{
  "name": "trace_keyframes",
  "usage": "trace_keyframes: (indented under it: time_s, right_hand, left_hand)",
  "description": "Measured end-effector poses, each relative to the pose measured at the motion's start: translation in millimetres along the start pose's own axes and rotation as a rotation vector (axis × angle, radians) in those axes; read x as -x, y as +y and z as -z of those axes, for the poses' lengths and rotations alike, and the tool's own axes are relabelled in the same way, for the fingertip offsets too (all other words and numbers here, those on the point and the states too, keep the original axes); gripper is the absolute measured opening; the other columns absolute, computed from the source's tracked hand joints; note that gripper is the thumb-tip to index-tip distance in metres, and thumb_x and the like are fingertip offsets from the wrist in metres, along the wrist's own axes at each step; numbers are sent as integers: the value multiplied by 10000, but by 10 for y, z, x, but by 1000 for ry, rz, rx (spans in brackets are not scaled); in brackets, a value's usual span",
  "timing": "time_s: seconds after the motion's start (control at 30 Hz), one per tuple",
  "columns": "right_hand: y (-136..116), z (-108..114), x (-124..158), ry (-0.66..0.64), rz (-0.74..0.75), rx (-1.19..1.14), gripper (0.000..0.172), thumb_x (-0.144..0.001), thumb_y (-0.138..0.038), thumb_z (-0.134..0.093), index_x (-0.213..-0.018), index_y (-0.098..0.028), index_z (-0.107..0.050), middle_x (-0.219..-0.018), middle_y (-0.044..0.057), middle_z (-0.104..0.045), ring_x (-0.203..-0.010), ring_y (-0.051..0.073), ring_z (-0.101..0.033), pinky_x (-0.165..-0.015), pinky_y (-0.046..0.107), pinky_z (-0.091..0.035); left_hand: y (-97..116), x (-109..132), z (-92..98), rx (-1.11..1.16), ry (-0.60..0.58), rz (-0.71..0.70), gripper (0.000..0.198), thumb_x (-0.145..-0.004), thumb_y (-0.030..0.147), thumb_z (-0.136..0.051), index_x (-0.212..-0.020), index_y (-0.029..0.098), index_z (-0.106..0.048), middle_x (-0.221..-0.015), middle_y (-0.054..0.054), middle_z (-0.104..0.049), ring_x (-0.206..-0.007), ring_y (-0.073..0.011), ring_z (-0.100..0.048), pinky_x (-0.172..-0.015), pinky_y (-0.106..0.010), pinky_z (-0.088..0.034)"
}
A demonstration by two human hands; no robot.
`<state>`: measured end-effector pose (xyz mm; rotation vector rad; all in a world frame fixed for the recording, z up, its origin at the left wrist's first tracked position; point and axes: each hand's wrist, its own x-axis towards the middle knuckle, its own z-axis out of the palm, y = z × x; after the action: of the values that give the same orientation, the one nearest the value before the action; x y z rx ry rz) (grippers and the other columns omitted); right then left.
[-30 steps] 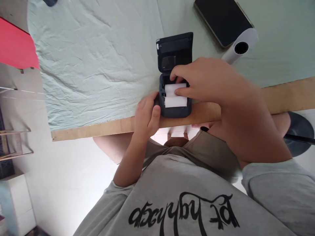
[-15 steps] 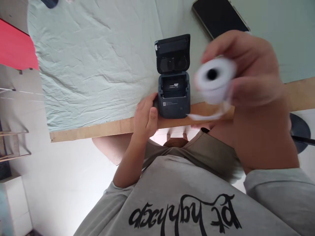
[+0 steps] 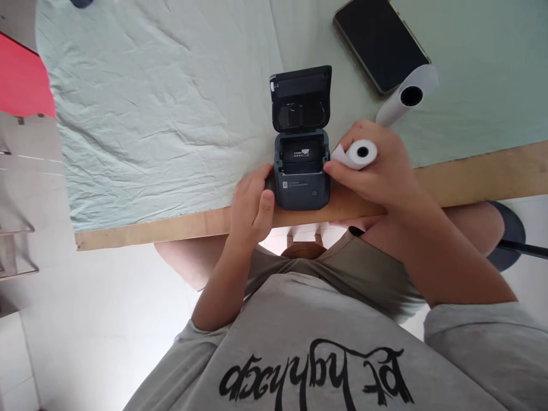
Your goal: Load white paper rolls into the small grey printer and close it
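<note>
Dark blue boxy printer (image 3: 302, 194), black lid (image 3: 301, 85) up, sits at the near wooden edge (image 3: 171, 225). Against its left side is the left hand (image 3: 252, 206); I cannot tell if its fingers grip. Just right, the right hand (image 3: 387, 168) has fingers bent around a small white paper roll (image 3: 354, 156). Farther right, a long white roll (image 3: 391, 108) and flat black gadget (image 3: 381, 45) lie on pale green cloth (image 3: 162, 114).

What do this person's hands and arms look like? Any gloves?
No gloves: the left hand and right hand are both bare, with no ring or watch that I can see. The forearms are bare too. Loose, plain grey short sleeves cover the upper arms.
</note>
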<state>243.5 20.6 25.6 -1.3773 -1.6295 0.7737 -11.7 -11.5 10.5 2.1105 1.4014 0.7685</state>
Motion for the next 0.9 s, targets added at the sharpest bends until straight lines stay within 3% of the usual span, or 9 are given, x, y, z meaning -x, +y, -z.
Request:
trace_keyframes:
  time_s: [0.13, 0.33, 0.47, 0.57, 0.63, 0.73, 0.77, 0.83, 0.9]
  right_hand:
    - [111, 62, -13, 26, 93, 242, 163, -792, -352, -761, -833, -278, -621, -861, 37, -710, -877, 267, -688, -786, 446, -556]
    - [160, 149, -10, -25, 5, 320, 433, -849, -287, -739, -1249, -363, -590, -1212, 35, -773, -1092, 304, -725, -983, 517, -554]
    - [119, 106, 2, -44, -94, 427, 592, -805, -221, -721, -1357, -344, -548, -1237, 73, -782, -1138, 375, -732, -1018, 596, -526]
    - [91, 134, 4, -68, -38, 393, 584, -799, -264, -728, -1352, -346, -558, -1280, 65, -777, -1175, 357, -730, -1016, 571, -548]
    - [87, 224, 0, 5, 77, 388, 454, -807, -314, -721, -1250, -328, -625, -1245, 62, -787, -1119, 330, -743, -984, 538, -569]
    - [150, 421, -28, 288, 226, 490, 173, -799, -317, -666, -964, -283, -706, -951, 57, -791, -903, 298, -744, -837, 493, -571]
    - [192, 479, -45, 394, 239, 522, 151, -771, -300, -655, -907, -273, -715, -907, 61, -775, -874, 295, -740, -783, 477, -557]
    - [289, 552, -84, 529, 196, 541, 264, -690, -262, -656, -934, -238, -754, -972, 95, -762, -854, 286, -729, -718, 453, -530]
    - [370, 559, -124, 500, 102, 527, 422, -649, -231, -686, -1059, -190, -777, -1130, 156, -738, -921, 289, -733, -730, 440, -530]
  left_hand:
    - [7, -1, 3, 3, -9, 6, 793, -1131, 685, -152, -1457, 141, -628, -1403, -174, -728, -1299, -296, -687, -1121, -444, -526]
    - [-5, 0, -1, 6, -2, 3, 770, -1137, 673, -172, -1456, 145, -632, -1397, -169, -732, -1294, -291, -689, -1118, -432, -523]
    - [-8, -1, -2, 5, 4, -8, 779, -1135, 680, -168, -1446, 139, -636, -1394, -173, -737, -1286, -286, -698, -1111, -425, -527]
    - [-3, 2, 1, -1, 1, 3, 789, -1132, 686, -155, -1442, 142, -636, -1399, -175, -735, -1292, -287, -696, -1112, -428, -528]
    - [-1, 3, 5, 2, -4, 3, 796, -1132, 684, -148, -1444, 134, -632, -1405, -182, -730, -1305, -291, -690, -1121, -434, -524]
    - [1, 1, 9, -1, -13, -3, 784, -1135, 678, -158, -1447, 131, -626, -1406, -183, -728, -1305, -290, -689, -1126, -436, -521]
    - [0, -1, 10, -3, -14, -3, 775, -1136, 677, -166, -1445, 134, -625, -1401, -181, -729, -1299, -288, -691, -1123, -433, -522]
    - [-2, -6, 8, -7, -9, -6, 759, -1139, 673, -180, -1439, 138, -627, -1385, -176, -737, -1283, -284, -696, -1111, -430, -526]
    - [-6, -9, 3, -4, -2, -8, 749, -1142, 667, -192, -1435, 133, -629, -1377, -179, -739, -1275, -285, -699, -1104, -431, -527]
